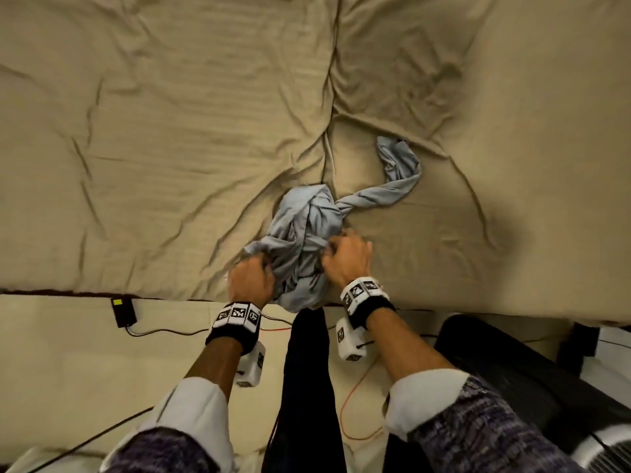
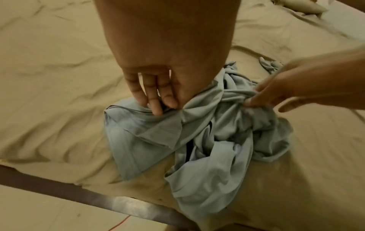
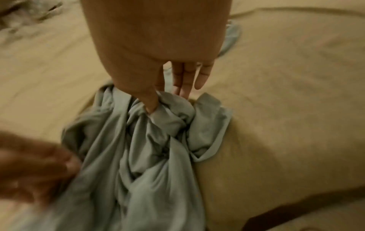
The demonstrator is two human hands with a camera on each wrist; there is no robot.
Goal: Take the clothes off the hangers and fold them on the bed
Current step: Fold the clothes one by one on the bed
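Observation:
A crumpled light blue-grey garment [image 1: 300, 230] lies bunched at the near edge of the tan bed [image 1: 153, 131], one twisted sleeve [image 1: 392, 186] trailing off to the right. My left hand [image 1: 251, 276] pinches a fold of the garment [image 2: 150, 132] on its left side; the fingers [image 2: 156, 100] curl into the cloth. My right hand [image 1: 348, 256] grips the cloth on the right side, thumb and forefinger [image 3: 152, 106] closed on a bunched fold of the garment [image 3: 138, 156]. No hanger shows in any view.
The bed's dark edge [image 1: 68, 294] runs across the head view, with pale floor below it. A small black box [image 1: 123, 312] and orange and black cables [image 1: 345, 404] lie on the floor. A dark object [image 1: 512, 370] sits at the lower right.

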